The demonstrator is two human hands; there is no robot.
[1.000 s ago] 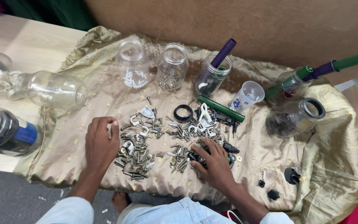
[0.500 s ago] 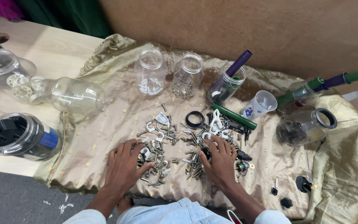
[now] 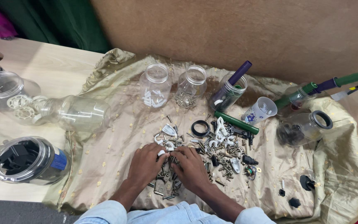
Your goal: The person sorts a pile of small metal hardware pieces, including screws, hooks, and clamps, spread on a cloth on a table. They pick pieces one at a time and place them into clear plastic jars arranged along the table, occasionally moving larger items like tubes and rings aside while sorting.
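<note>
My left hand (image 3: pixel 146 165) and my right hand (image 3: pixel 192 169) lie close together, palms down, on a pile of small metal screws, hooks and white plastic clips (image 3: pixel 212 149) spread on a gold cloth (image 3: pixel 117 157). The fingertips of both hands meet over a small white clip (image 3: pixel 161 153); whether either hand grips it is hidden. Behind the pile stand two clear open jars, one with white clips (image 3: pixel 156 85) and one with screws (image 3: pixel 191 87).
A jar with a purple tube (image 3: pixel 228 90), a green tube (image 3: pixel 236 122), a paper cup (image 3: pixel 260 111), and a tipped jar of dark parts (image 3: pixel 302 127) lie to the right. Left, on the wooden table (image 3: pixel 46 68), are several clear jars (image 3: pixel 81 114) and one with black parts (image 3: pixel 27 159).
Both hands have drawn inward until they meet at the near side of the pile. The view has shifted left and closer.
</note>
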